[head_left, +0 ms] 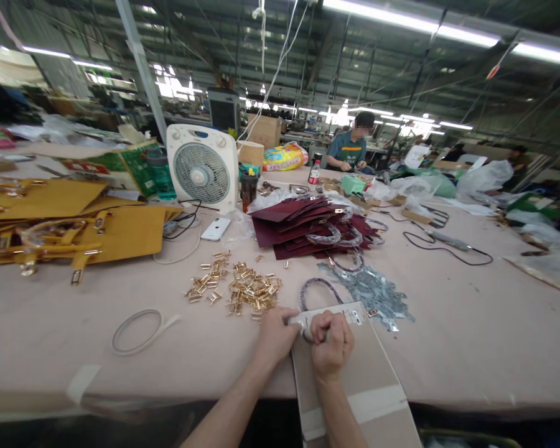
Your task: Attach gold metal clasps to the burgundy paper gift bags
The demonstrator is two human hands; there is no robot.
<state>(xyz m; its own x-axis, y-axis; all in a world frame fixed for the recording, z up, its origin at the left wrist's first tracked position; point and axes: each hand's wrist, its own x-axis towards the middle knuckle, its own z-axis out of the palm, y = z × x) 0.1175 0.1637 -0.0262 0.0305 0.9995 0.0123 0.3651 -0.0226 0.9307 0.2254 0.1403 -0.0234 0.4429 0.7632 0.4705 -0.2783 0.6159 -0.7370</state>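
The beige panel (373, 358) overhangs the table's (205, 367) near edge; best brace its top corner with the left hand (279, 336), working evenly with the curled right hand (331, 345); whether either pinches anything, I cannot tell.

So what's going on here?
Someone works on a tan panel overhanging the table. The left hand touches its far left corner; the right hand is curled over its far end, what it holds is hidden. A looped handle sticks out beyond. Gold fittings lie to the left, grey metal pieces to the right.
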